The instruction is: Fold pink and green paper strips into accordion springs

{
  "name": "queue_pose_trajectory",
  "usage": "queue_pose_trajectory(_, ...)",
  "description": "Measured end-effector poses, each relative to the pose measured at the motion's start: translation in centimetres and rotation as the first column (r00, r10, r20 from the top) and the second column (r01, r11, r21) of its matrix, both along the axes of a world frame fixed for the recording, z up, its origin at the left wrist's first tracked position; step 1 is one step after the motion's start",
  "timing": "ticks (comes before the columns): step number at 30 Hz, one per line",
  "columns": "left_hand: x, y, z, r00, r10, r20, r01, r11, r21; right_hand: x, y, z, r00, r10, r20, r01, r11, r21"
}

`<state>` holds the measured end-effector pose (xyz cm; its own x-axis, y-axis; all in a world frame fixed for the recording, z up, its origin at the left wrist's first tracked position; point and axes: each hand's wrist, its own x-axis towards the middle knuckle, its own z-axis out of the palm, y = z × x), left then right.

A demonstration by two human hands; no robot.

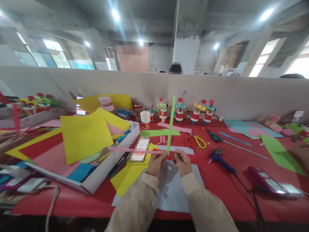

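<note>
Holding a light-green paper strip [172,122] upright at centre of the frame | our left hand [155,162]: fingers pinching the pink paper strip [123,149], which runs leftward, at the green one's foot | our right hand [182,162], just beside: fingers curled, we cannot tell if pinching | blue glue gun [222,162] lies at lower right.

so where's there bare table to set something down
Mainly the red table between the right sleeve and the blue glue gun; a smaller strip runs in front of the white tray. It's crowded in that tray, heaped with paper, and along the partition, where the cup figures stand.
</note>
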<state>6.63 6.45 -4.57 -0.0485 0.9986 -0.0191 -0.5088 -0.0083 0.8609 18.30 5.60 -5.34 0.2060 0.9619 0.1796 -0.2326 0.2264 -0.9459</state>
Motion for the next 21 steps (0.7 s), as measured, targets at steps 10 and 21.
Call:
queue_pose_trajectory(10,-0.19,0.55,-0.08,0.995,-0.052,-0.09,0.057,0.997,0.053,-0.36,0.05,-0.45,0.968,0.008,0.249,-0.013,1.0,0.017)
queue_pose_trajectory(21,-0.09,0.29,0.16,0.968,-0.097,-0.231,0.11,0.993,0.045,-0.31,-0.12,0.2,0.96,-0.048,0.276,0.048,0.999,0.009)
